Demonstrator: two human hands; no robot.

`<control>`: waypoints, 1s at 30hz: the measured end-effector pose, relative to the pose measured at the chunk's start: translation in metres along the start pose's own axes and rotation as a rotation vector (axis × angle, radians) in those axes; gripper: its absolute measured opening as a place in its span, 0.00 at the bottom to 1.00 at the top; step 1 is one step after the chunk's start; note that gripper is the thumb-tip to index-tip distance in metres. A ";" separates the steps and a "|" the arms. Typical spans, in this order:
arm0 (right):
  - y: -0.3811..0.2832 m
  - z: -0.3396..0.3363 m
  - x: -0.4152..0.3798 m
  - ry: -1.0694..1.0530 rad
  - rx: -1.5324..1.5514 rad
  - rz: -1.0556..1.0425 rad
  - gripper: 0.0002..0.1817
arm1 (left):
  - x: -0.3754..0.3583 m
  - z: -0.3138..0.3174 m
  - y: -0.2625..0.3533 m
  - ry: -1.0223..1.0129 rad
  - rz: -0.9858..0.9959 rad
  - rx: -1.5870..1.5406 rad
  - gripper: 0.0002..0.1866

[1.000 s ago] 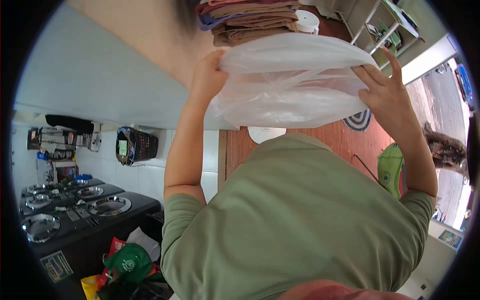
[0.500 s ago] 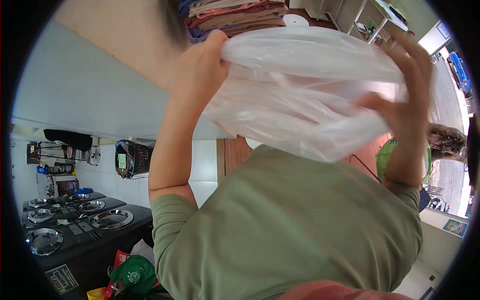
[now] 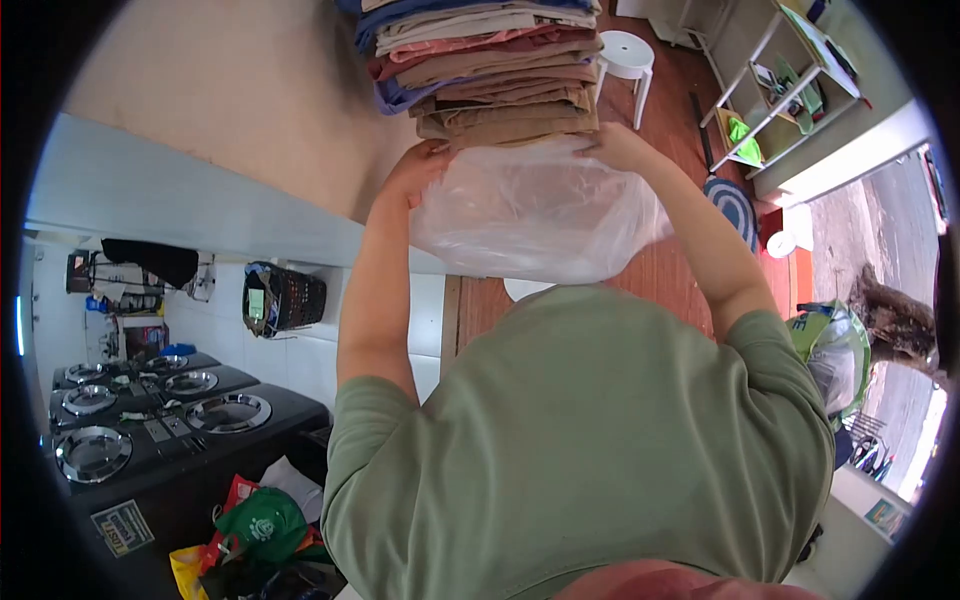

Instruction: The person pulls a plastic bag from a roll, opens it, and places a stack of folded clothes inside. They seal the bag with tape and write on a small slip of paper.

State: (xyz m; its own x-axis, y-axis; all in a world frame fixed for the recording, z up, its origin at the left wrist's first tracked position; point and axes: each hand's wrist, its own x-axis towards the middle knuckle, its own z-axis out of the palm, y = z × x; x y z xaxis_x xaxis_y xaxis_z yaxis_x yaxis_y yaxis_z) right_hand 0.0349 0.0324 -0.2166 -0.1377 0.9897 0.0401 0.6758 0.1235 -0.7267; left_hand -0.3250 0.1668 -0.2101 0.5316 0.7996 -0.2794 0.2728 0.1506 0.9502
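Note:
A clear plastic bag (image 3: 530,215) hangs between my hands, its mouth at the near edge of a tall stack of folded clothes (image 3: 510,65) in brown, red, blue and cream. My left hand (image 3: 416,172) is closed on the left side of the bag's mouth, fingertips close to the bottom of the stack. Opposite it, my right hand (image 3: 620,150) grips the right side of the mouth, its fingers partly hidden against the clothes and plastic. The lowest brown garment touches or nearly touches the bag's edge.
The stack rests on a pale counter (image 3: 230,90). Beyond it stand a white stool (image 3: 628,55) and a white-framed shelf (image 3: 760,90). An oval blue mat (image 3: 731,208) lies on the wooden floor. Left are a black laundry basket (image 3: 290,300) and several dark machines (image 3: 225,410); right, a green bag (image 3: 838,350).
Both hands have come closer together, the right moving left. The bag, spread wide and held higher before, now sits lower against the clothes stack, which shows more fully.

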 end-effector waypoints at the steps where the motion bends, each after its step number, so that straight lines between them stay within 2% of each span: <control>1: 0.004 0.003 0.010 0.086 0.103 -0.077 0.19 | -0.014 0.007 0.021 -0.004 0.061 -0.114 0.19; 4: -0.011 -0.018 0.009 -0.002 -0.115 -0.064 0.17 | -0.004 -0.008 0.019 -0.006 0.036 -0.035 0.16; 7: -0.042 -0.038 -0.001 0.010 -0.038 -0.025 0.14 | -0.004 -0.007 0.026 0.052 0.036 0.106 0.13; 10: -0.026 -0.049 0.012 0.024 0.070 -0.016 0.12 | -0.011 0.003 0.053 0.119 0.093 0.048 0.12; 14: -0.012 -0.033 0.011 0.144 0.109 -0.096 0.12 | 0.000 -0.001 0.044 0.196 0.128 0.055 0.13; 15: -0.024 -0.033 0.003 0.193 0.043 -0.091 0.13 | 0.013 -0.012 0.024 0.198 0.117 0.056 0.15; 16: -0.021 -0.027 0.003 0.186 0.152 -0.008 0.12 | 0.017 -0.014 0.019 0.194 0.103 0.059 0.16; 19: -0.015 -0.030 0.002 0.160 0.403 0.225 0.11 | 0.031 -0.007 0.022 0.337 0.412 -0.025 0.16; 21: -0.021 -0.047 0.001 0.109 0.495 0.362 0.11 | 0.072 -0.068 -0.026 0.424 0.354 0.410 0.18; 23: -0.010 -0.044 0.003 0.097 0.649 0.397 0.10 | 0.122 -0.162 -0.088 0.412 0.132 1.223 0.20; 24: -0.003 -0.040 0.004 0.089 0.726 0.415 0.10 | 0.136 -0.190 -0.106 0.352 0.075 1.457 0.21; 25: 0.003 -0.035 0.007 0.117 0.806 0.454 0.11 | 0.142 -0.203 -0.111 0.404 0.041 1.376 0.21; 28: 0.003 -0.047 0.021 0.224 0.656 0.491 0.13 | 0.139 -0.208 -0.095 0.481 -0.019 1.152 0.22; 30: 0.000 -0.068 0.036 0.301 0.362 0.493 0.15 | 0.128 -0.195 -0.075 0.485 -0.013 1.044 0.22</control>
State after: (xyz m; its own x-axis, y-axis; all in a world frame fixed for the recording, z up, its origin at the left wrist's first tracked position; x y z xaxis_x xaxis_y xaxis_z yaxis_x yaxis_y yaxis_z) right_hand 0.0790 0.0728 -0.1688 0.3673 0.9075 -0.2040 0.3156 -0.3279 -0.8904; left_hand -0.4336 0.3707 -0.2900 0.2211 0.9752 0.0098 0.9275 -0.2133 0.3070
